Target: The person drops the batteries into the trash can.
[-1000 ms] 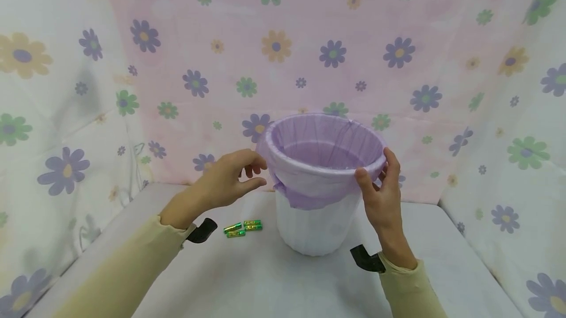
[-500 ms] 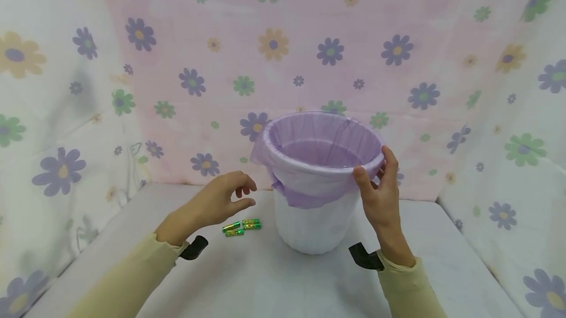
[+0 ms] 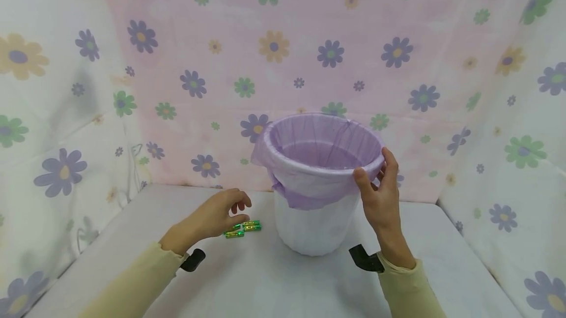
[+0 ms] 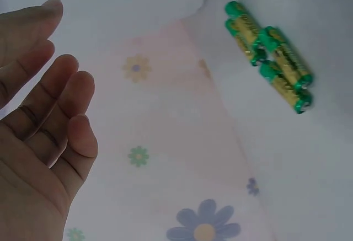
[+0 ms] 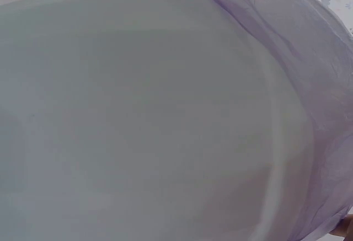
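A white trash can (image 3: 316, 234) stands upright on the white table. A purple trash bag (image 3: 311, 195) lines it and is folded over the rim, hanging lower at the front. On the can's right side, my right hand (image 3: 382, 205) grips the bag-covered rim, thumb in front and fingers behind. My left hand (image 3: 218, 215) hovers near several green and gold batteries (image 3: 252, 228), fingers loosely bent and holding nothing. In the left wrist view the batteries (image 4: 287, 62) lie apart from that hand (image 4: 41, 125). The can's wall (image 5: 138, 114) fills most of the right wrist view.
A pink flowered cloth (image 3: 274, 72) hangs behind the table, with white flowered cloths (image 3: 499, 111) at both sides. The table (image 3: 265, 288) reaches from the front back to the cloth. Black curved pieces (image 3: 193, 260) sit at both cuffs.
My left hand has left the can's left rim, moving down and left toward the batteries. The bag's left edge now flares outward. The right hand keeps its grip on the rim.
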